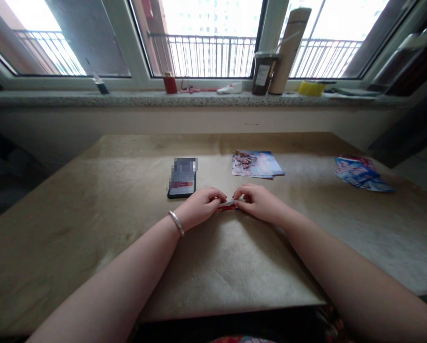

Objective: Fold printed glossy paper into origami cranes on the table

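Note:
Between my two hands, low over the middle of the table, is a small folded strip of printed paper (228,206), red with a whitish upper edge. My left hand (206,202) pinches its left end, and a silver bangle circles that wrist. At the right end, the fingers of my right hand (258,202) are closed on the same strip. My fingers hide both of its ends. Just beyond my left hand lies a black phone (182,183), its screen partly blurred out. Past my right hand rests a small stack of printed picture sheets (258,163).
Blue and red printed packets (363,174) lie fanned at the table's right side. Along the stone windowsill (138,99) stand a red bottle (170,83), a dark lidded cup (263,74), a tall cardboard tube (290,52) and a yellow roll (311,88). The table's (234,271) front edge is near me.

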A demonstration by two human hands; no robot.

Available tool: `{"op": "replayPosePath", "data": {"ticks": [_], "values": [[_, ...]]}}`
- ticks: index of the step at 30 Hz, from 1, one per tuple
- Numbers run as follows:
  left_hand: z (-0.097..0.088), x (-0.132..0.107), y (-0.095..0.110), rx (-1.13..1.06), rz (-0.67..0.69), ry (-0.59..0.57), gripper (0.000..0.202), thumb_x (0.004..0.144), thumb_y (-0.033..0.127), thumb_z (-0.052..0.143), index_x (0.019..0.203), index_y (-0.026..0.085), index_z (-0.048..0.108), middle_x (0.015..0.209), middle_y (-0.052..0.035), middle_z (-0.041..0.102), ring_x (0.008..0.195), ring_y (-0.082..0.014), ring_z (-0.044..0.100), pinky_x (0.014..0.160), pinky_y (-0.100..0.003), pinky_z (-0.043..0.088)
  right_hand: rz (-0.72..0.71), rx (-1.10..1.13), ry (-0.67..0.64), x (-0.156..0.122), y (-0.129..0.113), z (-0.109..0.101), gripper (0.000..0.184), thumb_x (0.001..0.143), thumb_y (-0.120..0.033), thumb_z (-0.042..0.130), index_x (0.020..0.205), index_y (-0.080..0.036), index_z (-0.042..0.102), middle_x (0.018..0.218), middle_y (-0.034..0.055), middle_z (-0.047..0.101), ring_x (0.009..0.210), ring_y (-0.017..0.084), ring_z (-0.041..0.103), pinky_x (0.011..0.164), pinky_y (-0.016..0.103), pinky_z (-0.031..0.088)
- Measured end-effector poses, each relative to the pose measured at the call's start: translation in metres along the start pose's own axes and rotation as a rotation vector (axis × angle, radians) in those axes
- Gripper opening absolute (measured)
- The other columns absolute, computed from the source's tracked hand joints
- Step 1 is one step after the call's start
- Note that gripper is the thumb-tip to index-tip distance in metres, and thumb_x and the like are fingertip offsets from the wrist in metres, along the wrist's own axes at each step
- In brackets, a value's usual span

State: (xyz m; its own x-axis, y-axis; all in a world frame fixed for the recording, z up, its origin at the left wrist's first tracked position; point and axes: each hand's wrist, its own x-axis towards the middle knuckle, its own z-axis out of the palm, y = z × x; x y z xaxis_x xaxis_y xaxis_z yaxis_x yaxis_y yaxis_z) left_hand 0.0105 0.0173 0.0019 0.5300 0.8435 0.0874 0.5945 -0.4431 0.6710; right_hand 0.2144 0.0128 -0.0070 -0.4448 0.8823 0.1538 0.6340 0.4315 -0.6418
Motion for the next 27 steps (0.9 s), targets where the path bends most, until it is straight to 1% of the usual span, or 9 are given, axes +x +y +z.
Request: {"op": "replayPosePath", "data": {"ticks": [3, 5, 7, 10, 13, 15, 18, 23, 27], "values": [[-0.001, -0.002, 0.003, 0.014, 0.042, -0.004, 0.017, 0.083, 0.017, 0.051, 0.086, 0.015, 0.068, 0.097, -0.0057, 0.067, 0.089, -0.0149, 0.061, 0.082, -0.026, 0.047, 0.035, -0.022, 0.031, 0.001, 0.003, 0.003, 0.007, 0.076, -0.019, 0.058, 0.078, -0.017, 0.065, 0.08, 0.0021, 0.062, 0.064, 0.011, 0.054, 0.061, 0.022, 0.041], [0.0, -0.003, 0.004, 0.091, 0.122, 0.007, 0.016, 0.083, 0.018, 0.054, 0.09, 0.015, 0.068, 0.097, -0.0065, 0.066, 0.089, -0.0155, 0.06, 0.082, -0.027, 0.047, 0.005, -0.068, 0.06, 0.002, 0.005, 0.004, 0.006, 0.075, -0.019, 0.059, 0.076, -0.018, 0.064, 0.083, 0.0032, 0.063, 0.07, 0.012, 0.056, 0.066, 0.024, 0.043], [0.002, -0.003, 0.003, 0.181, 0.168, 0.029, 0.015, 0.083, 0.017, 0.056, 0.09, 0.015, 0.069, 0.095, -0.0066, 0.067, 0.09, -0.0166, 0.06, 0.085, -0.029, 0.047, -0.038, -0.127, 0.092, 0.003, 0.006, 0.005, 0.005, 0.074, -0.019, 0.059, 0.074, -0.018, 0.064, 0.086, 0.0047, 0.063, 0.08, 0.015, 0.056, 0.073, 0.026, 0.044], [0.005, -0.001, -0.001, 0.263, 0.164, 0.071, 0.013, 0.082, 0.015, 0.058, 0.086, 0.015, 0.07, 0.09, -0.0067, 0.067, 0.089, -0.0177, 0.06, 0.086, -0.031, 0.046, -0.077, -0.188, 0.117, 0.003, 0.004, 0.006, 0.005, 0.073, -0.017, 0.059, 0.073, -0.018, 0.064, 0.089, 0.0064, 0.063, 0.089, 0.018, 0.055, 0.08, 0.029, 0.043], [0.008, 0.0, -0.003, 0.275, 0.154, 0.093, 0.012, 0.082, 0.014, 0.058, 0.081, 0.015, 0.07, 0.087, -0.0068, 0.066, 0.085, -0.0165, 0.059, 0.081, -0.028, 0.048, -0.123, -0.247, 0.125, 0.002, -0.001, 0.005, 0.009, 0.073, -0.016, 0.058, 0.077, -0.018, 0.066, 0.093, 0.0069, 0.062, 0.091, 0.019, 0.055, 0.082, 0.03, 0.042], [0.009, 0.001, -0.003, 0.283, 0.154, 0.094, 0.013, 0.082, 0.013, 0.058, 0.08, 0.015, 0.07, 0.085, -0.0057, 0.065, 0.081, -0.0152, 0.059, 0.078, -0.026, 0.048, -0.151, -0.295, 0.103, 0.001, -0.006, 0.004, 0.011, 0.074, -0.018, 0.059, 0.082, -0.019, 0.067, 0.092, 0.0063, 0.062, 0.09, 0.019, 0.054, 0.08, 0.03, 0.041], [0.008, 0.0, -0.001, 0.302, 0.154, 0.087, 0.013, 0.082, 0.012, 0.057, 0.083, 0.015, 0.07, 0.083, -0.0046, 0.065, 0.078, -0.0143, 0.059, 0.075, -0.024, 0.047, -0.166, -0.362, 0.056, 0.0, -0.011, 0.005, 0.01, 0.076, -0.022, 0.059, 0.083, -0.02, 0.065, 0.084, 0.0044, 0.063, 0.085, 0.019, 0.054, 0.076, 0.029, 0.04], [0.006, -0.003, 0.003, 0.354, 0.165, 0.061, 0.016, 0.082, 0.014, 0.056, 0.083, 0.015, 0.072, 0.081, -0.0058, 0.065, 0.079, -0.0169, 0.058, 0.076, -0.027, 0.047, -0.127, -0.395, 0.045, 0.003, -0.014, 0.01, 0.004, 0.077, -0.02, 0.057, 0.078, -0.02, 0.061, 0.08, 0.0028, 0.062, 0.08, 0.017, 0.054, 0.069, 0.026, 0.038], [0.007, -0.004, 0.004, 0.453, 0.191, 0.033, 0.017, 0.084, 0.018, 0.055, 0.084, 0.016, 0.072, 0.084, -0.0067, 0.065, 0.083, -0.0185, 0.058, 0.079, -0.029, 0.046, -0.119, -0.485, 0.024, 0.003, -0.017, 0.011, 0.003, 0.078, -0.021, 0.057, 0.077, -0.02, 0.059, 0.081, 0.0031, 0.062, 0.08, 0.017, 0.055, 0.067, 0.026, 0.037]]}}
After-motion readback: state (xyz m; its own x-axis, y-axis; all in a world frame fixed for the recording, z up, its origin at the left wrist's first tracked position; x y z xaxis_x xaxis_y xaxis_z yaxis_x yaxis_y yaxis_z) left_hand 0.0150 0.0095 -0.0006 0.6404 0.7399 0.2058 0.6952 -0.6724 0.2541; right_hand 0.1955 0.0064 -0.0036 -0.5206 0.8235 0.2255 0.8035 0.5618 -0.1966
